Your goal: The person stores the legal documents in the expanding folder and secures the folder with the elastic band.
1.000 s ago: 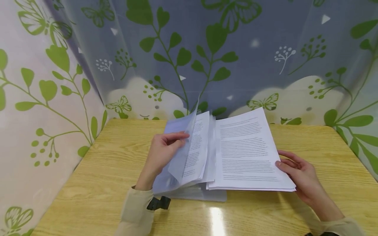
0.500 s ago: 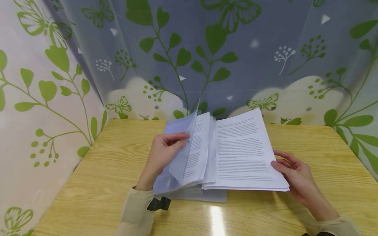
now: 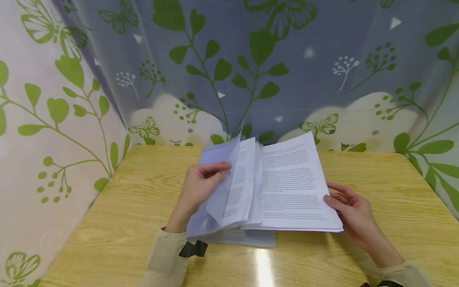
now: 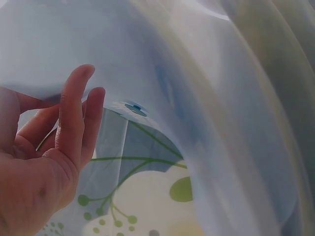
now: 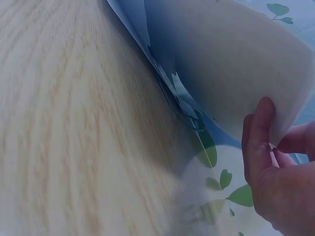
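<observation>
A display book with translucent plastic pockets (image 3: 258, 239) lies spread on the table, several pockets lifted and fanned. In the head view my left hand (image 3: 199, 187) pinches a raised clear pocket sheet (image 3: 219, 201) between thumb and fingers. Behind that sheet a printed page (image 3: 239, 183) shows. To the right, my right hand (image 3: 353, 213) grips the right edge of a stack of printed paper (image 3: 290, 183), thumb on top and fingers beneath. The stack's left edge passes behind the translucent pockets. In the right wrist view the paper's underside (image 5: 236, 64) is lifted off the table.
A wooden table (image 3: 118, 223) carries the book, which lies toward its back edge. A patterned fabric curtain (image 3: 308, 79) with green leaves rises behind and along both sides. A black wrist strap (image 3: 193, 248) sits at my left cuff.
My right hand has moved left with the paper stack, and more of the stack's left edge is now covered by the pockets. My left hand has barely moved.
</observation>
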Demonstrator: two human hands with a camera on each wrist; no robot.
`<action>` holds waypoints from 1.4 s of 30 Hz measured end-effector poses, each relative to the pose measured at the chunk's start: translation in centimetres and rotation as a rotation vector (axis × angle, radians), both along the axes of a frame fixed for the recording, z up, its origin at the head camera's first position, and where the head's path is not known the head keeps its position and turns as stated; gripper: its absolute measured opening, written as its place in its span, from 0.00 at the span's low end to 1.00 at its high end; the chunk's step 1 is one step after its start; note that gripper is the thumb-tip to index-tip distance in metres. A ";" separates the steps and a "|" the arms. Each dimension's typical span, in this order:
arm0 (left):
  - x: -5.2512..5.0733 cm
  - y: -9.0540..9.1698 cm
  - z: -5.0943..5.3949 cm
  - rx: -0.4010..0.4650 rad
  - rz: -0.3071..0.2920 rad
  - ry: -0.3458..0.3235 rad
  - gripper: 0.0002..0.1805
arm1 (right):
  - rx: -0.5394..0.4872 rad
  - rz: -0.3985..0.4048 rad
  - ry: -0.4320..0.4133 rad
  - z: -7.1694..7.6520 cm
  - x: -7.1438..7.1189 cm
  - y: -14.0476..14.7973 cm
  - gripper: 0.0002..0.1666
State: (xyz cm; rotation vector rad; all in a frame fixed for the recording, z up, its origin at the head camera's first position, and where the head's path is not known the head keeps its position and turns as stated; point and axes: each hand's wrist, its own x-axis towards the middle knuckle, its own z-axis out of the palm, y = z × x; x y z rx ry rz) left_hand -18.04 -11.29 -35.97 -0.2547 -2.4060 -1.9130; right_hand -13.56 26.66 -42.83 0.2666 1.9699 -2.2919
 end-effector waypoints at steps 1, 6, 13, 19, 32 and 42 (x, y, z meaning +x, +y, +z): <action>0.0 0.0 0.0 0.001 -0.002 0.001 0.13 | -0.001 0.003 0.004 0.0 0.0 -0.1 0.21; 0.0 0.1 -0.1 0.002 -0.004 0.004 0.14 | -0.022 0.020 0.022 0.1 0.2 -0.4 0.20; 0.1 0.1 0.0 0.005 0.007 0.004 0.14 | -0.034 0.035 0.057 0.1 0.6 -0.6 0.21; 0.1 0.1 0.0 0.001 0.007 0.009 0.14 | -0.038 0.008 0.077 0.1 0.9 -0.8 0.21; 0.1 0.1 0.0 0.005 0.004 0.010 0.13 | -0.025 0.013 0.083 -0.2 0.8 -1.5 0.22; 0.2 0.0 0.1 0.007 0.001 0.006 0.13 | 0.021 0.006 0.051 -0.6 0.3 -1.6 0.22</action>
